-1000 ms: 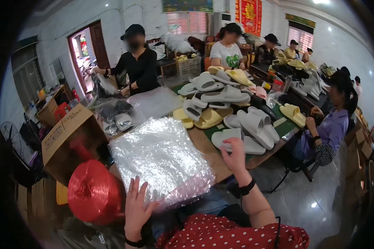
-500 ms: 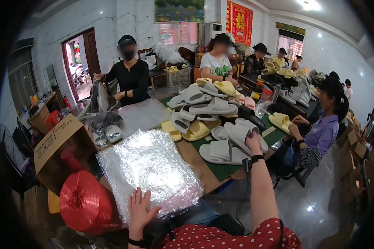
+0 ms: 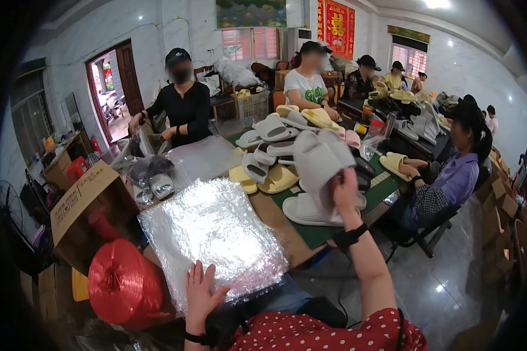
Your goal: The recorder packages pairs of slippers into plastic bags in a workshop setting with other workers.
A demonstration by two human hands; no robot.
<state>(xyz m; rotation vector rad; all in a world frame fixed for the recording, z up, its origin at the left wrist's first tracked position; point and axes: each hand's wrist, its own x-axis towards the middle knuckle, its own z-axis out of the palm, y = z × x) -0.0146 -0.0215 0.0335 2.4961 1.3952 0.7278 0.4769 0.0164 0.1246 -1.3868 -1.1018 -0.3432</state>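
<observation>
My right hand (image 3: 344, 193) grips a pair of grey slippers (image 3: 319, 158), held up and tilted over the right part of the table; they are blurred by motion. Just beneath them a light grey slipper (image 3: 301, 210) lies on a green mat (image 3: 310, 234). Flat on a stack of clear plastic bags (image 3: 216, 228) rests my left hand (image 3: 201, 292), fingers stretched out, at the stack's near edge. Past the raised pair is a heap of grey and yellow slippers (image 3: 278, 178).
At the left stand a large red roll of plastic twine (image 3: 123, 284) and an open cardboard box (image 3: 79, 193). A co-worker in black (image 3: 181, 111) handles bags across the table. To the right, a seated person in purple (image 3: 451, 175) holds a yellow slipper (image 3: 393, 165).
My right hand has lifted the grey pair off the table and tipped it upright, moving slightly left. My left hand stays on the bag stack.
</observation>
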